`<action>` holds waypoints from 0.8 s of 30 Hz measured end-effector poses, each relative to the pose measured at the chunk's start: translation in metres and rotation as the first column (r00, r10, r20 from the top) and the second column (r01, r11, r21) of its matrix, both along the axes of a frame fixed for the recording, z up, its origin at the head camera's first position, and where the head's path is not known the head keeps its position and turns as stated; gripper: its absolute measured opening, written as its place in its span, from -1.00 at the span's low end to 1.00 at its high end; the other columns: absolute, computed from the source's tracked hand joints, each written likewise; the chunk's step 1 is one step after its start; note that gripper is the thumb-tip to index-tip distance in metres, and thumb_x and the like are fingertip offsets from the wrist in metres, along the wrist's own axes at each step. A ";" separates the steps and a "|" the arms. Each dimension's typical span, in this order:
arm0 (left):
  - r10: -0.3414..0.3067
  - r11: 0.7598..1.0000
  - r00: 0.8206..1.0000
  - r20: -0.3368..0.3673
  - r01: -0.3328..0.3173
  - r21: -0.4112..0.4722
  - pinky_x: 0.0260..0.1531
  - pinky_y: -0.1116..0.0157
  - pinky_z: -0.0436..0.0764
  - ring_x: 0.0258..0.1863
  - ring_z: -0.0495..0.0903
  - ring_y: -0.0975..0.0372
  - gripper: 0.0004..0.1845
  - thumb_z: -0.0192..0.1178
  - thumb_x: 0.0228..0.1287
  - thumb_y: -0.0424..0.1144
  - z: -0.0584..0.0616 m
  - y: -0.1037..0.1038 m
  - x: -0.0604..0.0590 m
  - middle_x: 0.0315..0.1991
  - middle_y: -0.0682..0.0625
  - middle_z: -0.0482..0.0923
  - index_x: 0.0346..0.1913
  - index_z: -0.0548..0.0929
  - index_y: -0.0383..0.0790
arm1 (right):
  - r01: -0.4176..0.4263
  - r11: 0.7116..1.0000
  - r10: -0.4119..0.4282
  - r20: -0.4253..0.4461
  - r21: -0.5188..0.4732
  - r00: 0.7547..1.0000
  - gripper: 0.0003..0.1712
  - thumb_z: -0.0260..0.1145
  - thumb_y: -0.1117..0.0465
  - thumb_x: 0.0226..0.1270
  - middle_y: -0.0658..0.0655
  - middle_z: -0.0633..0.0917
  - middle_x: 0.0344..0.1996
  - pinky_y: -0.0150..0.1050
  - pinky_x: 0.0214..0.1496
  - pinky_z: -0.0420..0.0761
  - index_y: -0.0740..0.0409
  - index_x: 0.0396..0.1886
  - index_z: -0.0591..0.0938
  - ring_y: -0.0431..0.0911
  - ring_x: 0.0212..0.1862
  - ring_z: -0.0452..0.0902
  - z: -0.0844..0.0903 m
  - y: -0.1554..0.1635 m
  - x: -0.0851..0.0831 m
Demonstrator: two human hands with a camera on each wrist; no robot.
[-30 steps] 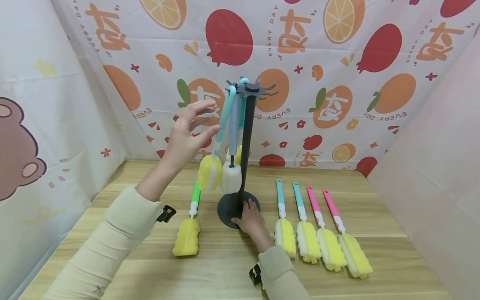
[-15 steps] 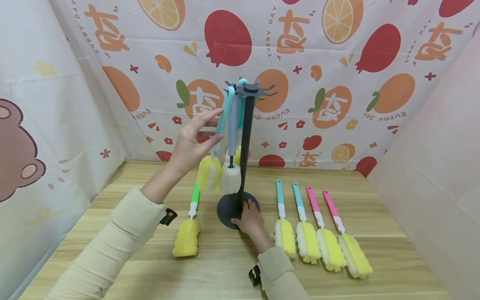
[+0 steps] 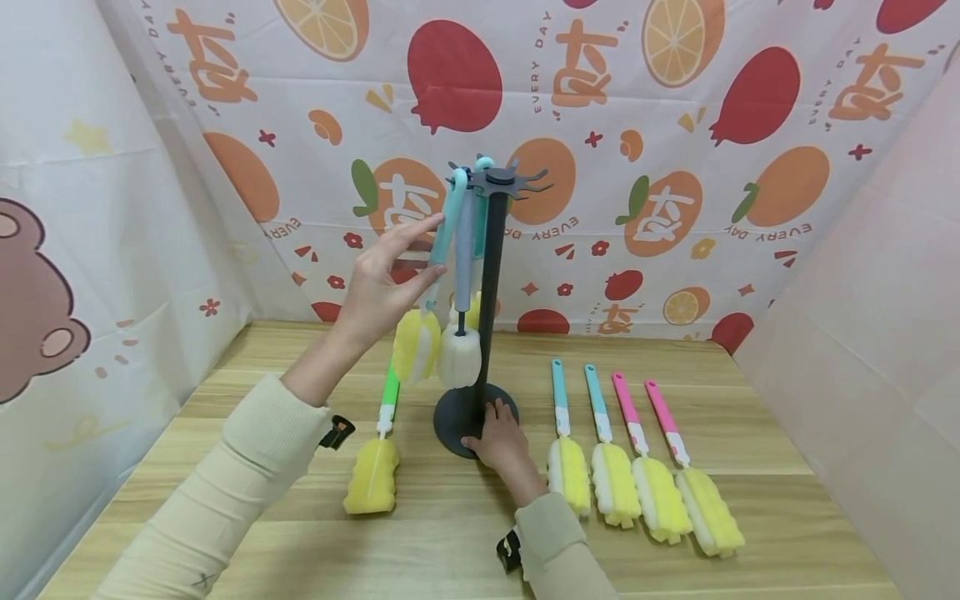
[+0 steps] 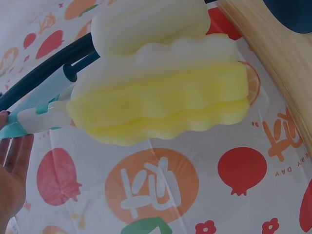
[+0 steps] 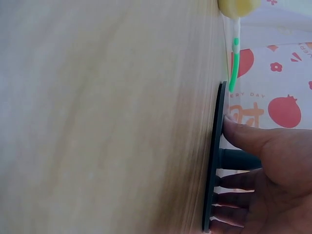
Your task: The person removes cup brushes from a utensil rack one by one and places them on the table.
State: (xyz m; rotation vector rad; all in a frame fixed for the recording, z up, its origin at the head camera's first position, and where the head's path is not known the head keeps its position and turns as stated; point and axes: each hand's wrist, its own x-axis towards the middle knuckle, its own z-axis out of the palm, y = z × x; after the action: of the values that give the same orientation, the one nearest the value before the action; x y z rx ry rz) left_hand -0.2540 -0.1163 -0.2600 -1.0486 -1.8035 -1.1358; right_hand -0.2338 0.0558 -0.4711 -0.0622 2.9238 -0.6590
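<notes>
Wood counter (image 3: 420, 554), black rack (image 3: 491, 275), turquoise brush (image 3: 441, 246) hanging off the rack's left side
Its long axis is near-vertical, bottom tipped left. Left hand (image 3: 382, 279) is closer, pinching it from the left; right hand (image 3: 501, 439) sits low, fingers straightish against the base (image 3: 452, 425).

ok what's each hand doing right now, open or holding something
Left hand: holding a hanging brush's turquoise handle.
Right hand: open, resting on the stand's round base.

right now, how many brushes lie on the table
5: green brush left of the stand; rightward, first blue brush, second blue brush, first pink brush, second pink brush. More may be hidden.
</notes>
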 end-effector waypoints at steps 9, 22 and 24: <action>0.008 1.000 1.000 0.009 -0.008 0.014 -0.18 0.29 0.55 -0.11 0.55 0.18 -0.38 0.31 -0.02 -0.57 0.003 0.000 0.003 0.03 -0.12 0.49 0.20 0.43 -0.36 | 0.001 1.000 -0.002 -0.012 -0.006 1.000 -0.14 0.32 -0.06 0.17 0.27 0.15 0.34 0.02 0.19 0.27 0.31 0.33 0.24 0.13 0.34 0.02 -0.002 0.000 -0.001; 0.014 1.000 1.000 0.017 -0.014 0.027 -0.18 0.35 0.54 -0.12 0.56 0.16 -0.38 0.31 -0.02 -0.55 0.003 -0.002 0.004 0.01 -0.14 0.49 0.20 0.43 -0.35 | 0.008 1.000 -0.008 -0.005 -0.004 1.000 -0.13 0.31 -0.07 0.17 0.26 0.14 0.35 0.03 0.20 0.27 0.29 0.34 0.22 0.12 0.34 0.02 -0.003 0.000 -0.002; 0.013 0.999 1.000 0.018 -0.013 0.031 -0.18 0.36 0.54 -0.12 0.57 0.15 -0.38 0.31 -0.02 -0.55 0.003 -0.003 0.004 0.01 -0.14 0.49 0.20 0.43 -0.35 | 0.006 1.000 -0.006 -0.004 -0.002 1.000 -0.13 0.31 -0.07 0.17 0.26 0.14 0.35 0.03 0.20 0.26 0.29 0.34 0.23 0.12 0.34 0.02 -0.003 0.000 -0.002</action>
State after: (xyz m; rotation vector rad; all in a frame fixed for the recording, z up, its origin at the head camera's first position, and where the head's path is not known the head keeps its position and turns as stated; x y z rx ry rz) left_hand -0.2500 -0.1190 -0.2571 -1.0103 -1.7990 -1.1650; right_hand -0.2360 0.0556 -0.4745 -0.0547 2.9286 -0.6640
